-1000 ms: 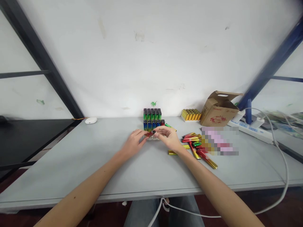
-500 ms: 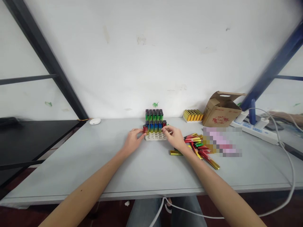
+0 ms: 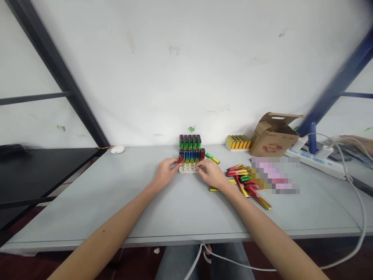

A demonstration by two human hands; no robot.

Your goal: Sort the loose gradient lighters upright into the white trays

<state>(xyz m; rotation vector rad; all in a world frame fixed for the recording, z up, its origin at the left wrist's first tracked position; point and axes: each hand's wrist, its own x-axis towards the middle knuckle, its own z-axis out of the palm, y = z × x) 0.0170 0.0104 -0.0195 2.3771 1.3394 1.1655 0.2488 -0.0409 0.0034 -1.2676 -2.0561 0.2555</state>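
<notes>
Upright lighters stand in a white honeycomb tray point(image 3: 189, 170), whose front holes show bare. Its foremost row has blue-and-yellow lighters point(image 3: 192, 156) in the middle and a red lighter point(image 3: 202, 154) at the right end. At the left end, the thumb and fingers of my left hand point(image 3: 165, 172) close on another red lighter point(image 3: 181, 159), low by the tray's edge. My right hand point(image 3: 213, 173) covers the tray's front right part, fingers curled and tips close together; anything between them is hidden. Behind stand green lighters point(image 3: 190, 143).
Loose red, gold and green lighters point(image 3: 239, 173) lie in a pile right of my right hand, with a green-yellow lighter point(image 3: 212, 158) behind it. Farther back are a tray of yellow lighters point(image 3: 238, 143), an open cardboard box point(image 3: 271, 144), a power strip point(image 3: 316, 160) and a white case point(image 3: 117, 149).
My right hand has drawn away from the red lighter at the right end, down and left over the tray's front. The left red lighter has shifted slightly right with my left hand.
</notes>
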